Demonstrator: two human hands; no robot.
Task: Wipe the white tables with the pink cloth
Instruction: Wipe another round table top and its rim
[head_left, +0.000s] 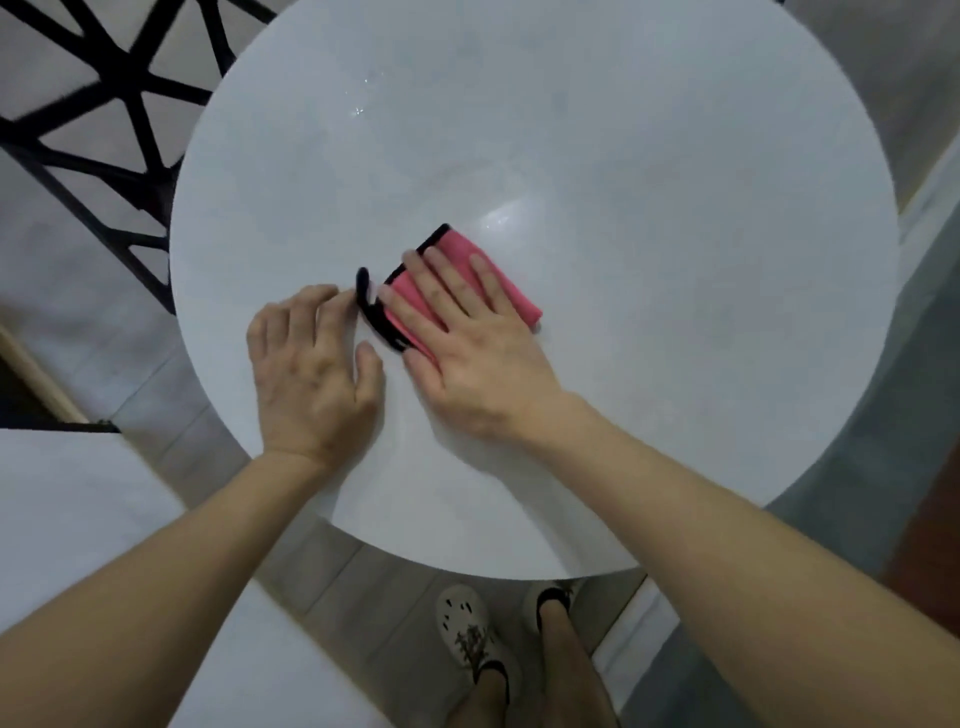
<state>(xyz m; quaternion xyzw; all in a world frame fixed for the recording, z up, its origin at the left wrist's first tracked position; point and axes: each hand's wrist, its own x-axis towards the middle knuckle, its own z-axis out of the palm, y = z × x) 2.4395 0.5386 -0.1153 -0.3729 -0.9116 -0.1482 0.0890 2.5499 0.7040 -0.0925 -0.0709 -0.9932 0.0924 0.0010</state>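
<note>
At a round white table (675, 364), seen from above, a person stands with both bare forearms stretched over the top, the wiping apparently under way rather than finished. One round table fills most of the view. One more white surface (78, 519), straight-edged and possibly a second table, juts in at the lower left with nothing on the part that shows and no hand near it. Whether it has been wiped cannot be told, so it likely counts as work left. One black lattice frame (114, 93) stands beyond the table's far left rim.

Two hands are at work near the table's middle. The right hand (467, 353) lies flat with its fingers straight and spread, pressing down on the one pink cloth (511, 299), which is folded into a compact pad. The left hand (306, 364) rests on the tabletop just beside it, fingers loosely bent and thumb held apart. Its fingertips are at the cloth's black trim (366, 301) and grip nothing that can be seen.

Two light shoes (467, 629) show below the near rim. A few water droplets (358, 110) glint on the far side, well apart from the cloth, suggesting that stretch still needs a pass.
</note>
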